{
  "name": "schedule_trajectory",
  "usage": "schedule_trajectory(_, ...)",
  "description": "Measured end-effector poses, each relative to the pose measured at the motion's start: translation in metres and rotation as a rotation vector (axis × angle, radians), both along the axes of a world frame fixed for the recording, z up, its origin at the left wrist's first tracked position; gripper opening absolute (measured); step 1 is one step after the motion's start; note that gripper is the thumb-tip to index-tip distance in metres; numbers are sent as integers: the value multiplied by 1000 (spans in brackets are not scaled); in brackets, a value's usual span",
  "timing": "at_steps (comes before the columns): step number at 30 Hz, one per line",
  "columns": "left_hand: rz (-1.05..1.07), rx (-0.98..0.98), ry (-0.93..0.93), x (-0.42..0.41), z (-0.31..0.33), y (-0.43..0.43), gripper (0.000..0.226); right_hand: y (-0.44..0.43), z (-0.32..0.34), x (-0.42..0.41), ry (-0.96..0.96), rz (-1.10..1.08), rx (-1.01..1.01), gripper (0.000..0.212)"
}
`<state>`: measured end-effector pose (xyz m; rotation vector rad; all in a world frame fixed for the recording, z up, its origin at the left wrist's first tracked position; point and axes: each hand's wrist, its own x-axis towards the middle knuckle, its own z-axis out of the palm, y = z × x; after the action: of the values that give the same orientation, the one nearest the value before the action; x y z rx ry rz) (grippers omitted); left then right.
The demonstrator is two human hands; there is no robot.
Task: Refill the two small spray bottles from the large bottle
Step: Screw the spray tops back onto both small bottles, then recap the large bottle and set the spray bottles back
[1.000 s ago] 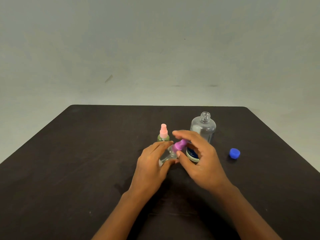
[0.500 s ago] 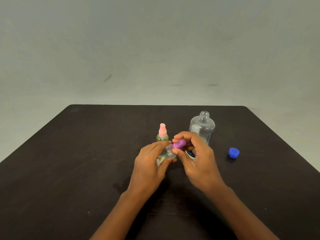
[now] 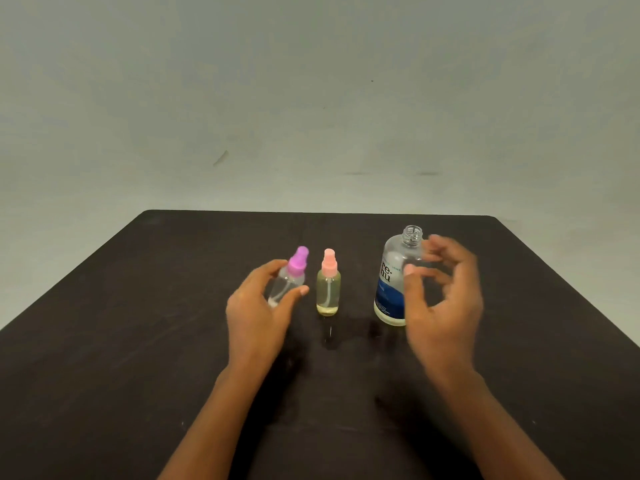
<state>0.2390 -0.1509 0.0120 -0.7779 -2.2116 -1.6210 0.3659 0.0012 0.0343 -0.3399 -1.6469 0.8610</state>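
Holding the purple-top bottle (image 3: 289, 280) tilted on the left, the left hand (image 3: 258, 308) curls round it. The pink-top bottle (image 3: 328, 289) stands beside it. Both tops are on, so filling looks done. The right hand (image 3: 445, 299), fingers loose and empty, is by the big bottle (image 3: 393, 282), which needs its cap.

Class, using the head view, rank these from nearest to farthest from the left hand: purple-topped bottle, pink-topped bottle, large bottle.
1. The purple-topped bottle: held in the left hand itself.
2. The pink-topped bottle: just right of that hand's thumb, standing apart.
3. The large bottle: farthest right, beside the right hand.
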Motion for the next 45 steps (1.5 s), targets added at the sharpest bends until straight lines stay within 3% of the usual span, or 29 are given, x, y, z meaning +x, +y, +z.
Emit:
schedule_trajectory(7,154,104,-263,-20,-13,-5,35,47,0,13,-205,-347,-230,37)
schedule_trajectory(13,146,105,-277,-19,-13,-3,33,70,-8,21,-953,-401,-253,36)
schedule_trajectory(17,132,56,-274,-23,-18,-1,54,77,-20,24,-1145,-375,-179,39)
schedule_trajectory(20,171,73,-151,-16,-13,0,64,76,-18,23,-951,-420,-145,34)
schedule_trajectory(23,234,180,213,0,-3,5,51,73,-9,22,-500,-376,-217,23)
schedule_trajectory(26,157,202,496,17,8,24,40,66,3,17,-103,-201,-446,22)
schedule_trajectory(29,-103,100,429,36,20,54,48,60,15,11,84,32,-605,25)
schedule_trajectory(32,-316,-77,152,47,27,79,68,58,29,5,102,94,-557,22)
schedule_trajectory(36,-381,-177,12,55,36,105,79,53,47,-4,77,143,-386,22)
schedule_trajectory(42,-389,-138,-29,54,35,116,57,48,37,-17,-219,194,-163,29)
schedule_trajectory(45,-379,-133,-49,53,33,118,56,47,33,-18,-233,145,-141,28)
